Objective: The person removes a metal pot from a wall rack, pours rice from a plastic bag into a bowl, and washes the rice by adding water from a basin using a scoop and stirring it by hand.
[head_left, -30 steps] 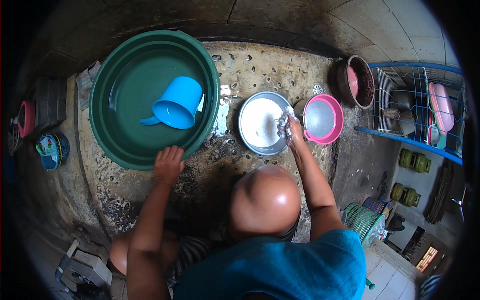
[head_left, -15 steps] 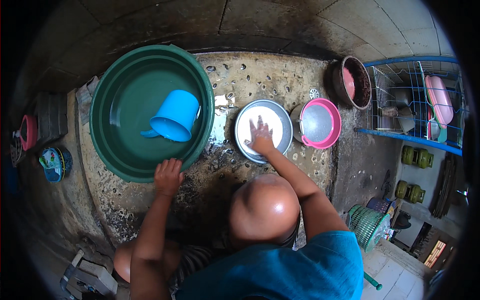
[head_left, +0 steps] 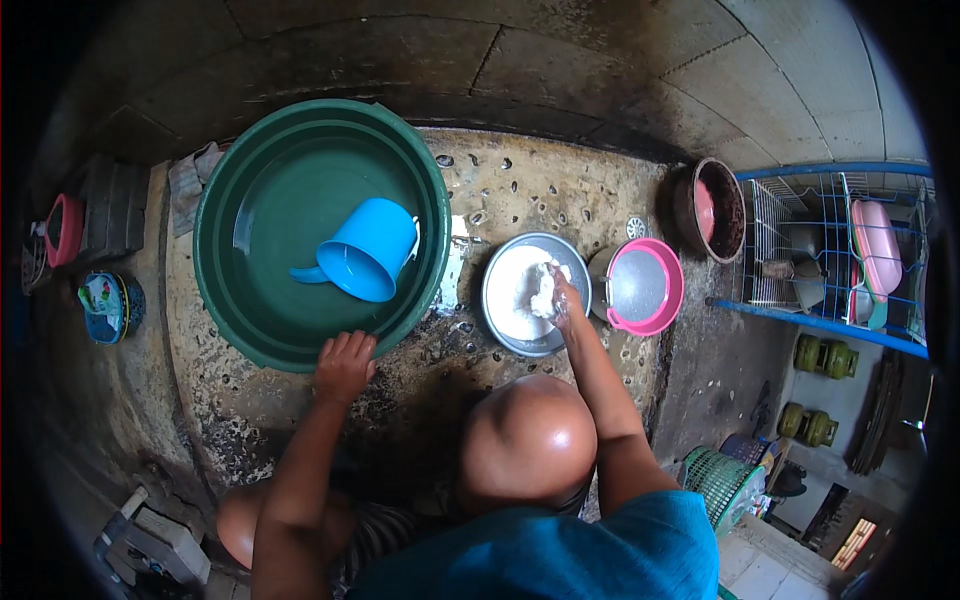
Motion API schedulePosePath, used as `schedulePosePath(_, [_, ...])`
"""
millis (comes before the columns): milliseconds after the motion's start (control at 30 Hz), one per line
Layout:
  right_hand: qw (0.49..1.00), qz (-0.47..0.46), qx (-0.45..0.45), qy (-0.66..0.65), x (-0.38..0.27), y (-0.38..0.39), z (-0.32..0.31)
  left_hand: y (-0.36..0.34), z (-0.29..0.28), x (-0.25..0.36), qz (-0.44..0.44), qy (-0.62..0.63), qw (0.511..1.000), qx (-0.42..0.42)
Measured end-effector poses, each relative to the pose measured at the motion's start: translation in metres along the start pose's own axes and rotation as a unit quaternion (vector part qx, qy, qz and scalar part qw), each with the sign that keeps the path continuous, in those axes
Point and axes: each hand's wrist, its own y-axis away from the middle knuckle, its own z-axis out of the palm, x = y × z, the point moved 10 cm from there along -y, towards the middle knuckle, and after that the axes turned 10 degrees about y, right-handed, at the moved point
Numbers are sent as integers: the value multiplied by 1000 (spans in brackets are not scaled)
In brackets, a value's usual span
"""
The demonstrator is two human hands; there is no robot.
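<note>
A round grey metal bowl point(head_left: 538, 241) stands on the wet concrete floor in front of me, holding white, rice-like wet grains point(head_left: 513, 293). My right hand point(head_left: 566, 302) is inside it at the right side, its fingers curled round a white clump of the grains. The fingertips are partly covered in white. My left hand point(head_left: 346, 365) hooks its fingers over the near rim of a large green basin point(head_left: 215, 335). Water lies in that basin, and a blue dipper point(head_left: 368, 250) rests tilted in it.
Right of the bowl sits a pink-rimmed strainer point(head_left: 640, 285) on a container. Farther right are a dark brown bucket point(head_left: 716, 210) and a blue wire dish rack point(head_left: 820, 245). A green mesh basket point(head_left: 715, 485) stands lower right. My bent knee point(head_left: 530, 445) is close below the bowl.
My right hand has gone from spread flat on the white grains to curled round a clump at the bowl's right side. The left hand stays on the basin rim; the view has shifted slightly.
</note>
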Motion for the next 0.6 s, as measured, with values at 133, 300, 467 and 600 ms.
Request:
schedulePosePath(133, [998, -38, 43, 41, -41, 45, 13, 1, -4, 0, 4, -3, 1000, 15])
schedulePosePath(300, [997, -37, -26, 65, -65, 71, 21, 1, -1, -1, -3, 5, 1000, 5])
schedulePosePath(467, [986, -96, 58, 124, -85, 89, 17, 1, -3, -1, -1, 5, 1000, 13])
schedulePosePath(600, [975, -156, 72, 143, -90, 88, 18, 7, -2, -5, -10, 6, 1000, 8])
